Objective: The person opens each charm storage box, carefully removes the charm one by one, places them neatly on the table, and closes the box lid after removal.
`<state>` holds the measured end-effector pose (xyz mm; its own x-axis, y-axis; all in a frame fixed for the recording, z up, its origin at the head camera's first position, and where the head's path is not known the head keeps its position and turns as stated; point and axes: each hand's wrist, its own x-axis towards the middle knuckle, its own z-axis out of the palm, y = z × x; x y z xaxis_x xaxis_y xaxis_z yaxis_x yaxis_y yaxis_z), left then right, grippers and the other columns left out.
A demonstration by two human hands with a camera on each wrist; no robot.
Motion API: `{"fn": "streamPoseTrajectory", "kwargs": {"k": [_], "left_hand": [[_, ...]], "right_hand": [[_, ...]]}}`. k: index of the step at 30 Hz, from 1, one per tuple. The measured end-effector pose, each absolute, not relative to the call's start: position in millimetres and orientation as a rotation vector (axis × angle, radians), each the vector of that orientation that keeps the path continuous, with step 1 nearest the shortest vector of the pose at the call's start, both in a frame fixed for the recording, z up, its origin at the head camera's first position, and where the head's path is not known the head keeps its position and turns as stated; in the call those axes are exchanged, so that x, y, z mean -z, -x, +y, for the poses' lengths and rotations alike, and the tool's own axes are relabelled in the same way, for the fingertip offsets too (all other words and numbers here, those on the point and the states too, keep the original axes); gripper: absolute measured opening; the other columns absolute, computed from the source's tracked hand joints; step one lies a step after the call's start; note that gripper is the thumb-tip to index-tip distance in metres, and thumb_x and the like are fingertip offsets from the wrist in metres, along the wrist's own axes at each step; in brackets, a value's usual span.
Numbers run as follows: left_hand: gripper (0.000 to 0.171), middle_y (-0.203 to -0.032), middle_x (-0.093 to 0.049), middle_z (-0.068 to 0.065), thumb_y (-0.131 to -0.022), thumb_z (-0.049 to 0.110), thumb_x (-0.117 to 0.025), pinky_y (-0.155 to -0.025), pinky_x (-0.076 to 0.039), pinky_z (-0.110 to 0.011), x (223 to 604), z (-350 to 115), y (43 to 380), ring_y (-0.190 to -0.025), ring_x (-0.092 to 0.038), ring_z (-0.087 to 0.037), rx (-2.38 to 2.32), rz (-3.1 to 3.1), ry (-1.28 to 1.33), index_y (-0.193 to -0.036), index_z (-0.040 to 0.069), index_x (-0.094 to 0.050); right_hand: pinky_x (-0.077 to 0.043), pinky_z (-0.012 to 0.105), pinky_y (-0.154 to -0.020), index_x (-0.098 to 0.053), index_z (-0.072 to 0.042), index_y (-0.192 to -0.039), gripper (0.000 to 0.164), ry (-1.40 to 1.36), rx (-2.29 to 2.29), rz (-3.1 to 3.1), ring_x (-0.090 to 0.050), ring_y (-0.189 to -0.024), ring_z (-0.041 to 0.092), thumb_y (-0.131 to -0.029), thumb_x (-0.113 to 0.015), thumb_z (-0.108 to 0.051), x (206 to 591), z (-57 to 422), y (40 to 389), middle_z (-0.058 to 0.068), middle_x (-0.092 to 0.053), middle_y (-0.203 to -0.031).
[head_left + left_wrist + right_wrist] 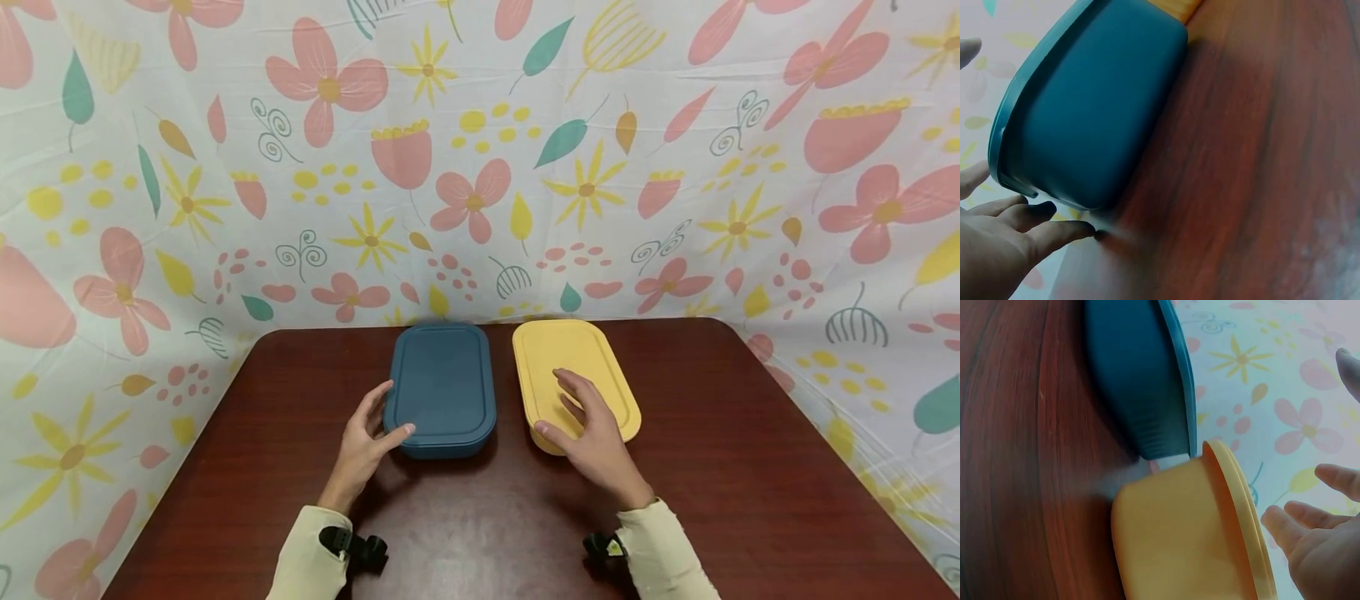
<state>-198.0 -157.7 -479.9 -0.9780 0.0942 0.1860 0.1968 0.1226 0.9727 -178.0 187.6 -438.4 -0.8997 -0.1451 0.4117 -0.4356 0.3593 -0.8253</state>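
Note:
A lidded dark blue box (442,375) lies flat on the table, its long side running away from me. At its left edge is my left hand (362,450), fingers spread along the side and thumb over the near left corner. The left wrist view shows those fingers (1060,236) loosely extended beside the blue wall (1097,106). To the right lies a similar box in yellow (551,354), also lidded. My right hand (597,442) hovers over its near half, fingers apart and gently bent. In the right wrist view, that hand (1329,553) appears beyond the yellow lid's rim (1244,519).
The dark reddish-brown table (517,533) carries both boxes near its far edge, with a narrow gap between them. A white cloth (480,108) printed with flowers and leaves hangs behind and along the sides. Black straps with small devices (367,552) sit at both wrists.

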Motion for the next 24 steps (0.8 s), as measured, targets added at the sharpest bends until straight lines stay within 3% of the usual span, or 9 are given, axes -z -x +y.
{"fn": "streamPoseTrajectory", "kwargs": {"k": [18, 24], "left_hand": [[0.090, -0.169, -0.020, -0.007, -0.086, 0.006, -0.077, -0.112, -0.040, -0.058, 482, -161, 202, -0.152, -0.030, -0.038, 2.114, -2.302, 0.277, -0.160, 0.020, -0.027], [0.095, -0.169, -0.021, -0.005, -0.083, 0.008, -0.081, -0.115, -0.034, -0.065, 483, -162, 203, -0.154, -0.026, -0.040, 2.080, -2.364, 0.287, -0.159, 0.025, -0.028]], "right_hand": [[-0.037, 0.056, -0.116, -0.039, -0.014, -0.153, 0.081, -0.577, -1.579, -2.422, -0.039, -0.146, 0.040, -0.085, -0.082, -0.021, 434, 150, 179, 0.016, -0.041, -0.155], [-0.034, 0.052, -0.119, -0.037, -0.018, -0.154, 0.083, -0.572, -1.567, -2.472, -0.037, -0.149, 0.032, -0.085, -0.082, -0.027, 439, 139, 181, 0.010, -0.039, -0.156]]}}
